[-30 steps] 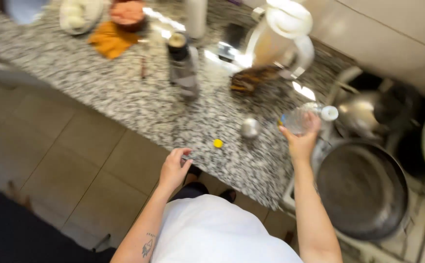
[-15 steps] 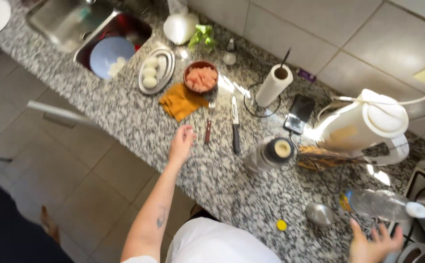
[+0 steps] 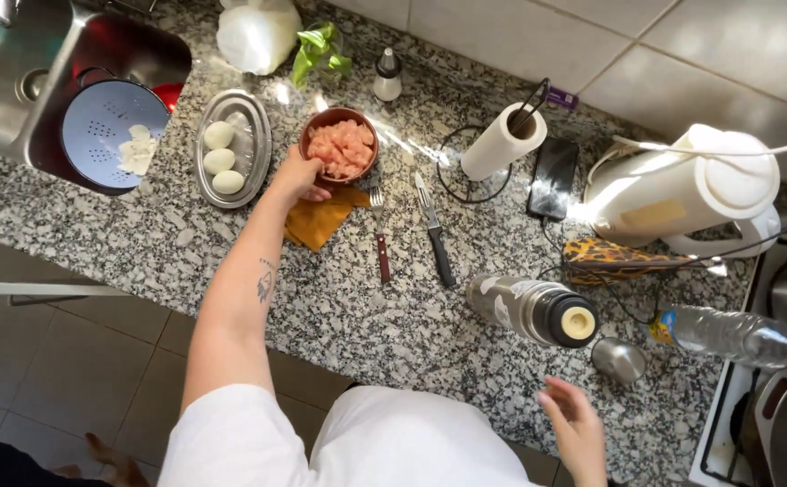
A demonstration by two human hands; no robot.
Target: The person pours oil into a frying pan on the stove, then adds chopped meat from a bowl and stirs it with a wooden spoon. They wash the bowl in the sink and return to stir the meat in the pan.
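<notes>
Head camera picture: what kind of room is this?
Most likely a home kitchen: a granite counter with a sink, a white kettle, and a bowl of chopped meat that the left hand touches.

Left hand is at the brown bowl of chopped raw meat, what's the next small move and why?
Probably close the left hand on the rim of the round brown bowl of pink chopped meat and lift it: the fingers already touch its near side, and the right hand hovers empty.

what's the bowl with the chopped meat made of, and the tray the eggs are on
Bowl: looks like glazed brown ceramic or clay, with a thick, slightly glossy rim; plastic is possible. Tray: seemingly polished metal, silvery and mirror-bright with sharp glints of light.
</notes>
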